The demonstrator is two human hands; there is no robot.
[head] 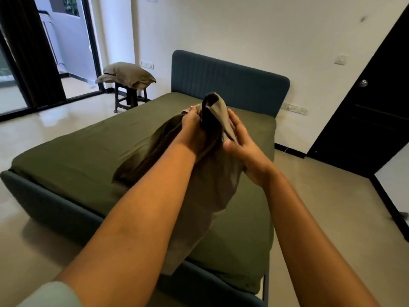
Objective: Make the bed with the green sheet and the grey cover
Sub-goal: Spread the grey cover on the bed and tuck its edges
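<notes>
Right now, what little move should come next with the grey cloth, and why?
Probably spread the hands apart to open it. The grey cover is bunched up, gripped by the left hand and held by the right hand, above the green sheet, which already lies smooth on the bed.

This was a bedroom in a home: a bed [55, 191] with a padded blue headboard [230, 80] stood against a white wall, pillows [128, 75] were stacked on a stool [129, 98], and glass doors [66, 41] opened outside.
</notes>
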